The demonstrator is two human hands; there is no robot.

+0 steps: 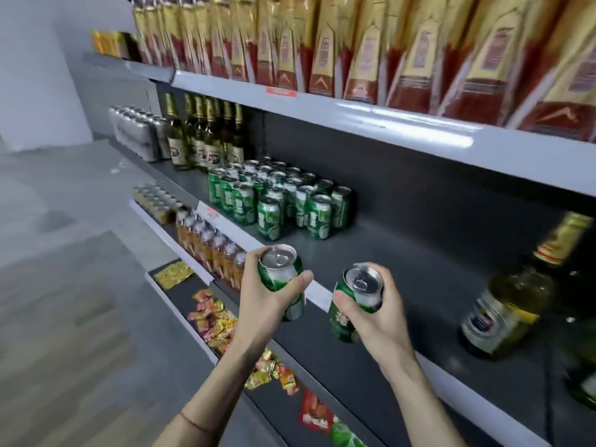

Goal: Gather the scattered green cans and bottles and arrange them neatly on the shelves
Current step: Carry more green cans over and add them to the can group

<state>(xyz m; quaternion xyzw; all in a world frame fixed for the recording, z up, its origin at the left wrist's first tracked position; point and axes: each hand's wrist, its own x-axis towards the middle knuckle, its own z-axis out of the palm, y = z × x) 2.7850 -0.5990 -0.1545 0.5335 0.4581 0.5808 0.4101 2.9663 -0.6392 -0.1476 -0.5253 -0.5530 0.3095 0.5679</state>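
My left hand (263, 303) grips a green can (280, 271) upright, silver top facing me, over the front edge of the dark middle shelf (419, 285). To its right my right hand (375, 312) holds a second green can (353, 295), tilted slightly left. Several green cans (277, 198) stand packed in rows farther back on the same shelf. Green glass bottles (203, 137) with gold necks stand behind them at the shelf's left end. Another green bottle (512, 298) stands at the right, blurred.
Red and gold boxes (354, 43) fill the top shelf. Wrapped packs of silver cans (138, 130) sit left of the bottles. The lower shelves hold orange drink bottles (209, 240) and loose snack packets (216, 317). Grey floor lies to the left.
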